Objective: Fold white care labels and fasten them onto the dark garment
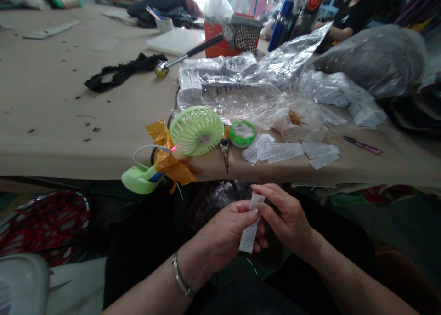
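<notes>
"Layout?"
"Table [44, 99] beyond my fingers [247, 218]; fan [198, 131] ahead-left of them."
"Grip?"
"My left hand [222, 234] clamped, right hand [291, 218] touching, can't tell if pinching; both on the slip [248, 239]."
"Handling?"
"Press lightly, I'd say; keep its edges flat."

Below the table's near edge, the left hand [223, 234] is pinching a printed strip [248, 237], and the right hand [289, 216] is touching its upper end. Along that edge of the table [51, 126], a green fan [198, 131] is standing beside a thin-tipped tool [225, 156], and a round green container [242, 133] is sitting near loose paper slips [284, 152]. Toward the right end, pink-handled snips [363, 144] are lying. Farther from the near edge, clear plastic [241, 101] is covering white bundles [191, 85], and a red bin [213, 39] is standing behind them.
</notes>
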The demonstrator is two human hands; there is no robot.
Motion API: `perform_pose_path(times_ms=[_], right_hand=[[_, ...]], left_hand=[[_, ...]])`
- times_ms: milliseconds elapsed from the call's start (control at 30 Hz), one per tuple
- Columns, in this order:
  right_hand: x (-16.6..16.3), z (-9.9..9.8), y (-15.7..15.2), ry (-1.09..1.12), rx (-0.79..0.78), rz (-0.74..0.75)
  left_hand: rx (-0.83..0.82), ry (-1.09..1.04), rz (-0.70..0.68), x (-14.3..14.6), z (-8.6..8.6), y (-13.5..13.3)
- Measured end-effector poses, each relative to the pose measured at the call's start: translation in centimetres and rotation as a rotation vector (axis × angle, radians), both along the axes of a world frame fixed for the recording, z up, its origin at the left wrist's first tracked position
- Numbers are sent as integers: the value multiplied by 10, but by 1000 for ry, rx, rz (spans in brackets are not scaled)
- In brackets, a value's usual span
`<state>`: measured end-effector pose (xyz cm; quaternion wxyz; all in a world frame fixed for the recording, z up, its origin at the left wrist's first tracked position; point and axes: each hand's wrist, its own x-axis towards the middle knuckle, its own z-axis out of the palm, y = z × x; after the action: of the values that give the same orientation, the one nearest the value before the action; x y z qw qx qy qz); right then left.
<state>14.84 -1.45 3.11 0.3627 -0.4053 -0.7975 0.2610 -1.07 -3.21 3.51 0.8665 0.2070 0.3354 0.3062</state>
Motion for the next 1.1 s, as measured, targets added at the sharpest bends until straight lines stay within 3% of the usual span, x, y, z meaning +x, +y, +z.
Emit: perform_pose_path(times_ms=[200,433,833,1100], right_hand=[[0,-3,-1,-56,46,8],[-5,-6,-1,-11,-49,29],[-17,-7,1,338,-642,-129],[-32,-7,10,469,-794,-103]], left_hand=[[3,21,13,2,-2,-1],[-18,72,7,0,-4,-1],[10,153,105,-5,-2,-4],[77,289,184,-7,2,-2]])
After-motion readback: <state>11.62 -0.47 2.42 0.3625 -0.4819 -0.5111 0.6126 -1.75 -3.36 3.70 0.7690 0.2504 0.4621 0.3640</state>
